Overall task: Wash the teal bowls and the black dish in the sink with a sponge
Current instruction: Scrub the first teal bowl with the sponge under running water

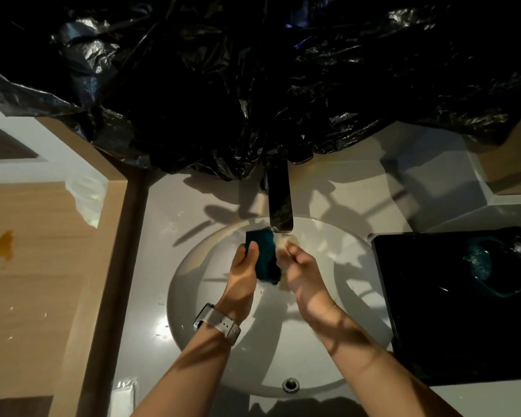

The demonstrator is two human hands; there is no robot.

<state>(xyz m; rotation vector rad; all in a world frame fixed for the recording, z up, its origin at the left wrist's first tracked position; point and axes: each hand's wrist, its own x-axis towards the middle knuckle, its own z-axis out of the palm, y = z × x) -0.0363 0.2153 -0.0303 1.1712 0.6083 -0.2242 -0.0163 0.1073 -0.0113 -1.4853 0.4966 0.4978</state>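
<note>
Over the white sink (211, 281), my left hand (241, 275) grips a teal bowl (263, 251) tilted on edge, my thumb lying over its rim. The bowl sits just under the dark faucet spout (279, 203). My right hand (303, 272) holds a pale sponge (285, 243) against the bowl's right side, fingers curled around it. On the counter to the right lies a large black square dish (427, 311). A second teal bowl (494, 269) rests on it, wet and foamy inside.
Crumpled black plastic sheeting (253, 85) hangs over the wall behind the faucet. A wooden surface (36, 266) with orange stains lies left of the counter. The overflow hole (290, 384) sits at the sink's near rim. A watch (215, 322) is on my left wrist.
</note>
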